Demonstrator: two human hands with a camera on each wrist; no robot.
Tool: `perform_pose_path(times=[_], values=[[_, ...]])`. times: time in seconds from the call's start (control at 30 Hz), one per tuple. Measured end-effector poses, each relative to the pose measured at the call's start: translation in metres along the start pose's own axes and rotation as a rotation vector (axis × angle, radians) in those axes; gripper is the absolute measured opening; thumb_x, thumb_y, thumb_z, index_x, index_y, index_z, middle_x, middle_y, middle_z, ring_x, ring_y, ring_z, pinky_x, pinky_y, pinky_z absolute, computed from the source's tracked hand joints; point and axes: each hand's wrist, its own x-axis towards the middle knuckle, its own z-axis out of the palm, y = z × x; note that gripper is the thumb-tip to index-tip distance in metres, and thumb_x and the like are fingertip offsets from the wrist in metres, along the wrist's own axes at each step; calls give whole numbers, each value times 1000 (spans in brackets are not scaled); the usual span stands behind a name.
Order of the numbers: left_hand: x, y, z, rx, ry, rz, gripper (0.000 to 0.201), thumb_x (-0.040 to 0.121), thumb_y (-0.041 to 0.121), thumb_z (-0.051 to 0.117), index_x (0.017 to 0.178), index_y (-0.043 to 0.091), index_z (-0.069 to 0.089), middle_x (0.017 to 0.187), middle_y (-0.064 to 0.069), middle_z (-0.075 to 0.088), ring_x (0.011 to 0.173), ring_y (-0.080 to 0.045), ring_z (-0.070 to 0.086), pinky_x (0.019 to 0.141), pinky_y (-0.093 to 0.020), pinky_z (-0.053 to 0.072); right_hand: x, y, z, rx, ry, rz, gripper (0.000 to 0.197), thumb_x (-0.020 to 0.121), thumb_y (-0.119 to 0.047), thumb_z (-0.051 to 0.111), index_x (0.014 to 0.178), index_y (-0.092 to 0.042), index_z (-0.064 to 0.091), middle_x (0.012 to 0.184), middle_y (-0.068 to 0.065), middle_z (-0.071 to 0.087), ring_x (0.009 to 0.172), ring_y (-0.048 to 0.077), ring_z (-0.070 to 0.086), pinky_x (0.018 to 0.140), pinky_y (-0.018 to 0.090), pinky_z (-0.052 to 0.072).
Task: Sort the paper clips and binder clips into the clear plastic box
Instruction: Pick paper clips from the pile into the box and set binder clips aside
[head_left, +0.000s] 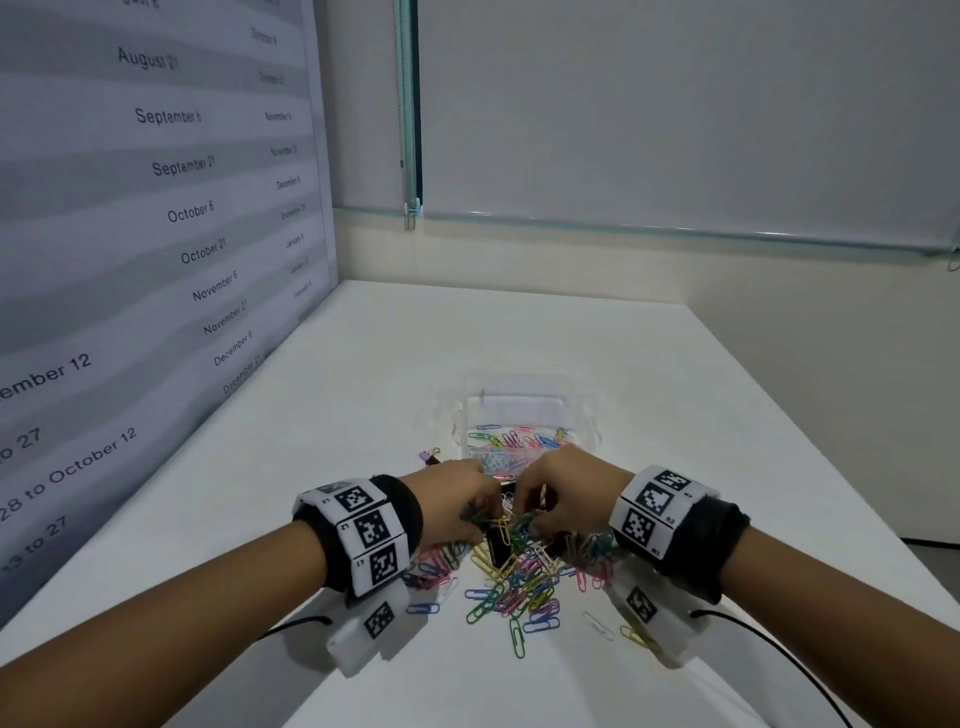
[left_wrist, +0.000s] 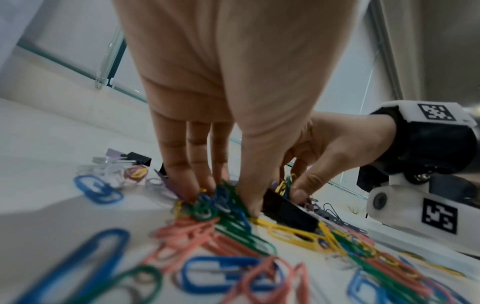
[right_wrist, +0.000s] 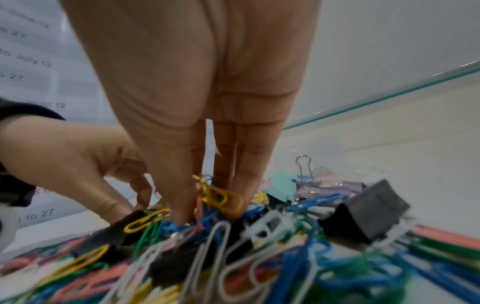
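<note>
A heap of coloured paper clips (head_left: 519, 577) lies on the white table (head_left: 363, 395) in front of me. Behind it stands the clear plastic box (head_left: 524, 415), holding several coloured paper clips. My left hand (head_left: 472, 514) and right hand (head_left: 535, 519) meet over the far side of the heap. The left hand (left_wrist: 223, 202) pinches a bunch of green and blue clips between fingers and thumb. The right hand (right_wrist: 207, 214) pinches clips too, a yellow paper clip (right_wrist: 221, 197) among them. A black binder clip (left_wrist: 288, 209) lies in the pile between both hands.
More binder clips, black (right_wrist: 371, 214) and pastel (right_wrist: 327, 185), lie at the pile's far right edge. A few small clips (head_left: 431, 457) lie left of the box. A wall chart of dates (head_left: 156, 208) runs along the table's left side. Cables trail from both wrists.
</note>
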Motion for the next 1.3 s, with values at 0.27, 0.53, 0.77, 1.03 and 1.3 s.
perform_pose_path(times=[0.27, 0.53, 0.77, 1.03, 1.3], values=[[2, -11, -3, -184, 128, -1, 24, 85, -1, 51, 95, 11, 69, 103, -4, 67, 89, -15, 59, 77, -20, 46, 1, 13, -16, 194, 116, 86, 12, 82, -8, 66, 89, -13, 74, 81, -1, 73, 50, -8, 59, 55, 4, 48], [9, -27, -29, -466, 332, -42, 10, 85, 9, 63, 89, 15, 69, 73, 17, 61, 64, -4, 60, 64, -13, 47, 17, 26, -42, 286, 338, 138, 10, 81, -8, 67, 79, -16, 72, 66, -7, 66, 56, 5, 67, 60, 17, 56], [30, -35, -42, -672, 500, -60, 18, 86, 3, 59, 85, 19, 67, 82, 3, 66, 71, -14, 62, 82, -35, 54, 30, 41, -43, 273, 465, 253, 17, 87, -8, 58, 93, -14, 73, 87, 1, 70, 59, 9, 61, 61, 19, 52], [45, -25, -37, -516, 356, -50, 28, 92, 3, 47, 101, 16, 70, 113, -4, 68, 105, -18, 63, 94, -31, 48, 12, 41, -35, 154, 336, 168, 17, 86, -8, 59, 90, -17, 73, 86, -1, 70, 50, -8, 56, 52, 2, 40], [18, 3, -28, -305, 120, 34, 23, 83, 29, 65, 104, 20, 64, 87, 8, 59, 76, -6, 54, 63, -16, 41, -15, 24, -12, 16, -27, 95, 40, 75, -36, 74, 112, -24, 63, 106, -4, 63, 81, 8, 54, 74, 20, 43]])
